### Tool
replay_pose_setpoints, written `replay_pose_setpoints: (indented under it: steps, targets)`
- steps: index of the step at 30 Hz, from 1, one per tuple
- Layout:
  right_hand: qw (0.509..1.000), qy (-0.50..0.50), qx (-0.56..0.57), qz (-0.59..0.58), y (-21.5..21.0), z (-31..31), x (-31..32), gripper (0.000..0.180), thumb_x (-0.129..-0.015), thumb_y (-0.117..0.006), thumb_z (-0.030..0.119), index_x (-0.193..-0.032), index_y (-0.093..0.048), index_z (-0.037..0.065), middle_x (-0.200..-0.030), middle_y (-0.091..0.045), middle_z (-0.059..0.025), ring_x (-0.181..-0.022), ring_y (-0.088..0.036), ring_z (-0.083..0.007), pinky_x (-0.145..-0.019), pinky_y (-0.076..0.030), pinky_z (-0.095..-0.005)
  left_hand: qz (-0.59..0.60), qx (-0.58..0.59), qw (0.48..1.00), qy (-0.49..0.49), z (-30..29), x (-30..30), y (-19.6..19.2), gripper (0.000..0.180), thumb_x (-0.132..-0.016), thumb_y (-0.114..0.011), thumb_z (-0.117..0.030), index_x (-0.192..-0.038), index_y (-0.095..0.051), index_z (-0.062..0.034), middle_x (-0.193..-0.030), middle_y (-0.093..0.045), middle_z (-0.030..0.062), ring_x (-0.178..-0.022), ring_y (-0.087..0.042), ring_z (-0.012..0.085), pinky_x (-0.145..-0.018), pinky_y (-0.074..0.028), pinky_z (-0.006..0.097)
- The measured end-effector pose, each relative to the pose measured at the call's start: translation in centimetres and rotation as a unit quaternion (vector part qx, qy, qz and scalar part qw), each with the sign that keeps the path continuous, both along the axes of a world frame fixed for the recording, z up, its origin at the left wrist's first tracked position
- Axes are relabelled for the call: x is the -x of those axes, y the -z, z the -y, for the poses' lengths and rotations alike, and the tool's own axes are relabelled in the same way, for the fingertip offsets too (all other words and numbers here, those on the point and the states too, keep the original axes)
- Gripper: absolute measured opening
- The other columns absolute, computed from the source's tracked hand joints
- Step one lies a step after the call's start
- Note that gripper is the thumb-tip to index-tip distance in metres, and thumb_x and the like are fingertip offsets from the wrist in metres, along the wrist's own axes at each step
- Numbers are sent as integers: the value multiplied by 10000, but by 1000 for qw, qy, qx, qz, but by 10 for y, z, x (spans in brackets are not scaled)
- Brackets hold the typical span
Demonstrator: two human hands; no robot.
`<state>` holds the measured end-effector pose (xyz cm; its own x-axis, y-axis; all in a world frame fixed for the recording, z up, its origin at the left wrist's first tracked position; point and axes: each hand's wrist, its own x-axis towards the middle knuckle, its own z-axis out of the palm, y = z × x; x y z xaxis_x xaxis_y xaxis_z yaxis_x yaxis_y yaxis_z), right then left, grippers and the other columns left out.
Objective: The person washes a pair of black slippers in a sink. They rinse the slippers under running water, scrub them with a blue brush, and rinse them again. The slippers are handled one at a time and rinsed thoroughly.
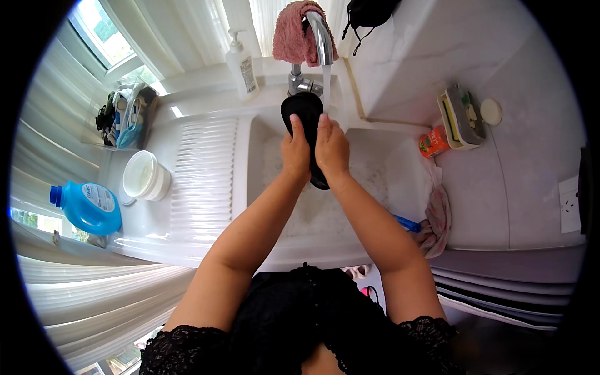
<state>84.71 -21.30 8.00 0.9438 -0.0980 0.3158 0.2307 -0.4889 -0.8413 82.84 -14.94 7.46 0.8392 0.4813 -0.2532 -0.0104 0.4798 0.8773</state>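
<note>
Over the white sink (257, 156), both hands grip a long black item (302, 106) with a rounded end and a raised rim; it looks like a shoe or insole, but its exact kind is hard to tell. My left hand (295, 151) closes on its left side, thumb lying along the top. On the opposite side my right hand (332, 150) holds it the same way. Water (326, 87) runs from the chrome tap (322, 40) down by the right thumb. Between and below the wrists the item's lower end shows. My fingers underneath are hidden.
A pink cloth (292, 34) drapes over the tap. Left of the basin are a ribbed drainboard (205, 169), a white tub (150, 178), a blue jug (90, 206) and a pump bottle (242, 72). An orange container (434, 142), sponge holder (462, 119) and rag (436, 219) sit right.
</note>
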Motion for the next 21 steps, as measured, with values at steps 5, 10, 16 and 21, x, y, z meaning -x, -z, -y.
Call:
replay_pose_setpoints:
  steps: [5,10,16,21]
  targets:
    - [993,-6,94,-66,-13,8,-3,586,-942,-393,465,-686,-620,-11,-685,-624,-221,-676,-590,-427,-673,-472,-469,-71,-89,993,12,2,-3,-9,717,-924,-387,-575,-942,-627,100,-863,-639,171,-798,-574,231,-724,-446,354]
    - [998,-16,22,52,0,5,-3,499,-905,-477,401,-677,-628,-16,-667,-614,-224,-656,-594,-419,-652,-474,-455,-79,-49,994,-57,8,-4,4,639,-861,-566,-481,-824,-608,156,-740,-623,155,-670,-544,209,-617,-443,382]
    - [998,-66,9,-22,6,4,-5,444,-880,-507,367,-720,-636,-27,-718,-619,-245,-729,-605,-407,-689,-480,-436,-106,2,994,-15,3,8,-13,462,-841,-626,-394,-927,-617,59,-866,-618,118,-775,-573,195,-674,-470,337]
    - [970,-106,-119,-184,-29,13,-8,491,-840,-593,455,-941,-616,-25,-877,-655,-160,-835,-620,-260,-753,-471,-360,-20,-157,987,-10,-15,-1,18,580,-867,-572,-476,-780,-620,96,-660,-609,140,-632,-543,206,-620,-444,371]
